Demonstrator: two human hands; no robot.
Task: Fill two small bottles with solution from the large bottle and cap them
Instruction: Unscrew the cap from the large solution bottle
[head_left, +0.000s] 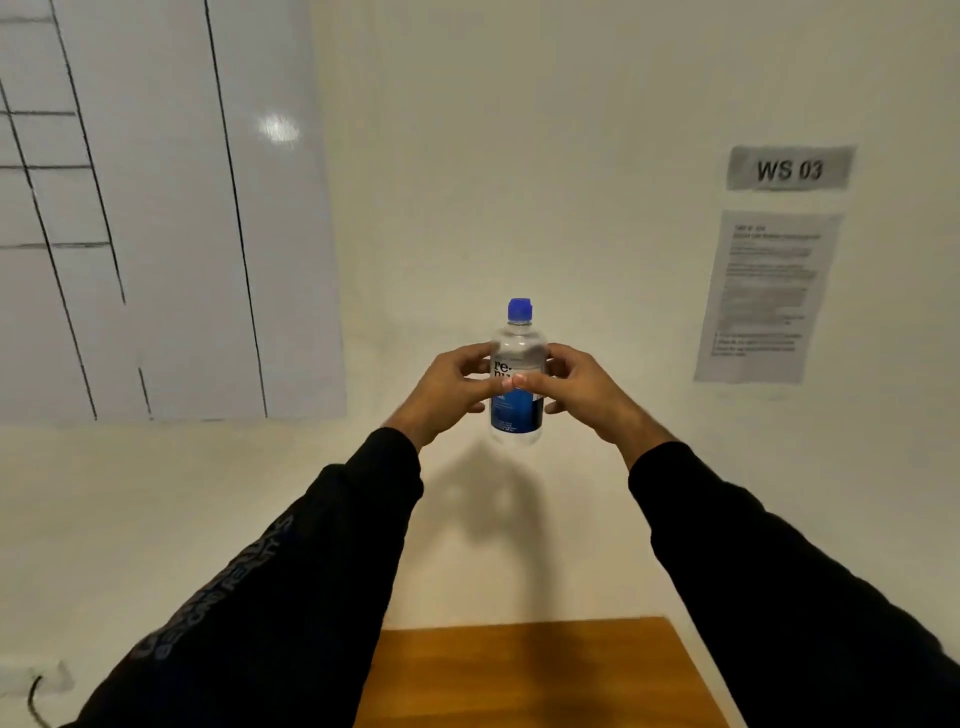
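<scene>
At six o'clock, nearest the camera, a strip of wooden bench shows between two black sleeves; no small bottles can be seen on it, so I judge the filling has not begun and the step in hand is getting the big bottle ready to open. Both arms reach forward nearly straight, converging toward the centre of the view, wrists level and palms turned inward to face each other. The left hand comes in from seven o'clock and the right hand from five o'clock, and they meet round the bottle, held upright in the air out over the bench with the wall behind it. Each hand's fingers are curled round the label band, the left on the bottle's nine o'clock side, the right on its three o'clock side, with the two thumbs meeting across the front. The blue cap at twelve o'clock is on and stands clear above both grips. To do this well, I would keep one hand firm low on the body, avoid squeezing the clear wall, and bring the other up to the cap while the bottle stays vertical. Farther off, a sign reading WS 03 hangs at two o'clock.
</scene>
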